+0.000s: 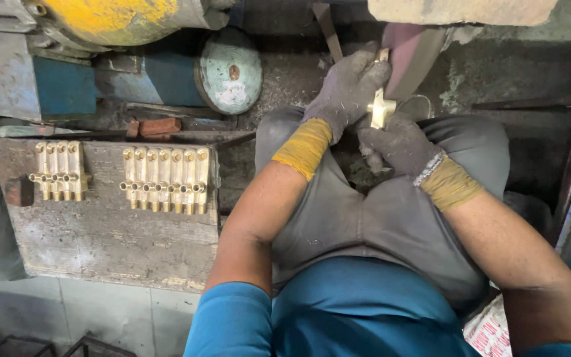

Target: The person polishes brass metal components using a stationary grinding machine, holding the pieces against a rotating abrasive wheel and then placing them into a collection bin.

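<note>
A brass fitting point(382, 106) is gripped by both gloved hands, left point(346, 86) and right point(398, 142), apparently against the belt point(410, 56); light pressure seems wise.

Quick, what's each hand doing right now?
Left hand: gloved, closed on the top of the brass fitting.
Right hand: gloved, closed on the same fitting's lower end.

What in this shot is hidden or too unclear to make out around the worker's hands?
All in the head view:
- Brass fitting: mostly covered by the gloved left hand and right hand; its full shape is hidden.
- Grinding belt: its upper part is hidden behind the slab at the top edge.
- Yellow machine: cut off by the top edge.
- Brass fittings on the wooden board: too small to show fine detail.
</note>
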